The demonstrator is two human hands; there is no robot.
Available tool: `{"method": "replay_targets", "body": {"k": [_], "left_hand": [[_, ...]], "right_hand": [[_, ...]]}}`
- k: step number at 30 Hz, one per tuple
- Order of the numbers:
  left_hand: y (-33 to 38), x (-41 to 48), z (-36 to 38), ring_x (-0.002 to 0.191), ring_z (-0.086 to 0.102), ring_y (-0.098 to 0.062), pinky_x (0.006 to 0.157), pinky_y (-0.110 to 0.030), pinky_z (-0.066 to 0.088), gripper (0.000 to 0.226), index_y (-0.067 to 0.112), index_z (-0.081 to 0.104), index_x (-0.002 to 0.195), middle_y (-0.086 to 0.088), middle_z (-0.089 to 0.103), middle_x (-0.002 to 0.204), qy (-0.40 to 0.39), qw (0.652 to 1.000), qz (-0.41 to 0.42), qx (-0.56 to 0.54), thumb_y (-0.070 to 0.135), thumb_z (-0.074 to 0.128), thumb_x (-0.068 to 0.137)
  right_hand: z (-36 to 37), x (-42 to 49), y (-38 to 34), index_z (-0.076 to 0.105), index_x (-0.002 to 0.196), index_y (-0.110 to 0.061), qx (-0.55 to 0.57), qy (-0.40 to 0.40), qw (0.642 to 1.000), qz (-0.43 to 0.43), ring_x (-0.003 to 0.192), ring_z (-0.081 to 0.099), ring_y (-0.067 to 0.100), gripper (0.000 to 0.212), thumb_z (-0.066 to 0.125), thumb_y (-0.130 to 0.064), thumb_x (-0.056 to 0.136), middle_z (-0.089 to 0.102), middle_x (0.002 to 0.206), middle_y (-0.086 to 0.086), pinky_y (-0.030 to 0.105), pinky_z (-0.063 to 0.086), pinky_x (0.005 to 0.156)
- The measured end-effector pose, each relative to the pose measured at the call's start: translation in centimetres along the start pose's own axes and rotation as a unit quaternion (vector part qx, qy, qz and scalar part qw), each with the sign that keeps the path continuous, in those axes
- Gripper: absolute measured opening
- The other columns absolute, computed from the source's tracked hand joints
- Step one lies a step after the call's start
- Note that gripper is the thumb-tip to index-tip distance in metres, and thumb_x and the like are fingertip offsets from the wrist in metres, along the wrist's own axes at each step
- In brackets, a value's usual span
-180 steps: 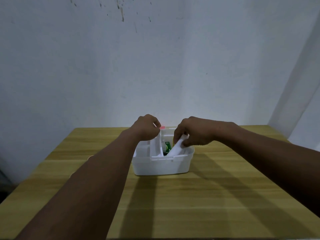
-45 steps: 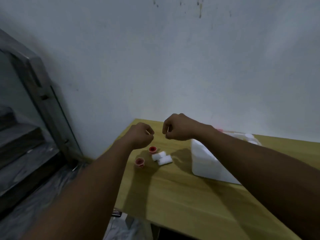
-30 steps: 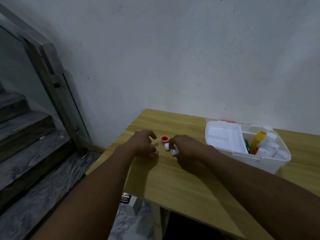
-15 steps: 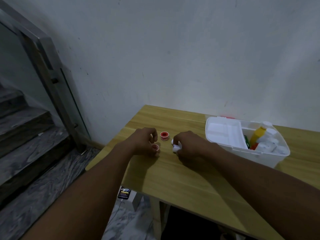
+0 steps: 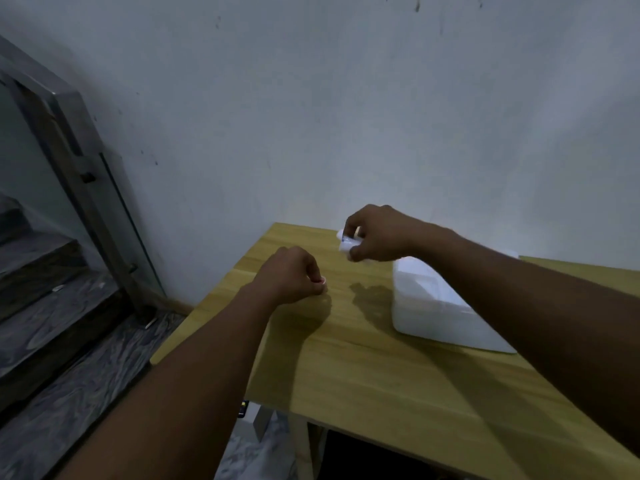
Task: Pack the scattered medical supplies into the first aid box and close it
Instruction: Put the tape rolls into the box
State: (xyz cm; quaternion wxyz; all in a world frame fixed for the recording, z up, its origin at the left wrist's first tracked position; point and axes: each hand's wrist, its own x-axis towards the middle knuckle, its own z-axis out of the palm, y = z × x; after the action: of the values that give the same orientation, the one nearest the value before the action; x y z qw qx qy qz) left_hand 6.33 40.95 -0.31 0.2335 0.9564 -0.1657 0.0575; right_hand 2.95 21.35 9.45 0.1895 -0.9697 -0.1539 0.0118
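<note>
Now my right hand grips white gauze rolls left of the first aid box, for packing. My left hand is fisted; contents hidden.

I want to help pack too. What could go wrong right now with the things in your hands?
The right hand pinches white rolls by the fingertips in the air, short of the box; one could slip and roll off the table, whose edge is near. The left hand is closed around something small, red just peeking out, which could drop too. The right forearm hides the box opening, so aiming may be harder.
</note>
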Motion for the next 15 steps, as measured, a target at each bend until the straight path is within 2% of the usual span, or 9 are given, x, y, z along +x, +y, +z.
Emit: {"method": "replay_targets", "body": {"k": [3,8,12,15], "left_hand": [[0.6,0.6,1.0,0.084,0.066,-0.008,0.072,-0.031,0.056,0.016,0.024,0.077,0.079,0.012,0.072,0.082,-0.009,1.000,0.010,-0.002,0.039,0.081,0.074],[0.8,1.0,2.8,0.083,0.068,-0.010,0.077,-0.036,0.059,0.016,0.021,0.075,0.079,0.008,0.073,0.085,-0.021,0.999,0.012,-0.024,0.034,0.082,0.074],[0.9,1.2,3.3,0.084,0.067,-0.011,0.076,-0.034,0.059,0.018,0.020,0.074,0.081,0.006,0.073,0.087,-0.027,0.999,0.012,-0.021,0.035,0.083,0.074],[0.9,1.1,3.8,0.081,0.067,-0.011,0.076,-0.038,0.059,0.017,0.019,0.074,0.080,0.005,0.072,0.084,-0.019,0.999,0.019,-0.029,0.032,0.081,0.075]], "right_hand": [[-2.1,-0.7,2.1,0.067,0.097,-0.022,0.011,-0.041,0.998,0.042,0.067,0.066,0.014,0.020,0.078,-0.023,0.080,0.070,0.098,0.003,0.021,0.050,0.050],[-3.6,-2.3,5.5,0.068,0.097,-0.021,0.001,-0.101,0.990,0.095,0.082,0.069,0.020,0.019,0.078,-0.020,0.080,0.071,0.101,0.007,0.026,0.055,0.058],[-4.2,-2.8,6.7,0.069,0.106,-0.018,-0.029,-0.141,0.983,0.111,0.082,0.067,0.019,0.027,0.077,-0.017,0.080,0.071,0.103,0.006,0.027,0.053,0.058],[-3.9,-2.5,7.2,0.068,0.102,-0.021,-0.075,-0.135,0.981,0.116,0.078,0.064,0.018,0.024,0.078,-0.017,0.080,0.068,0.103,0.005,0.029,0.055,0.060]]}}
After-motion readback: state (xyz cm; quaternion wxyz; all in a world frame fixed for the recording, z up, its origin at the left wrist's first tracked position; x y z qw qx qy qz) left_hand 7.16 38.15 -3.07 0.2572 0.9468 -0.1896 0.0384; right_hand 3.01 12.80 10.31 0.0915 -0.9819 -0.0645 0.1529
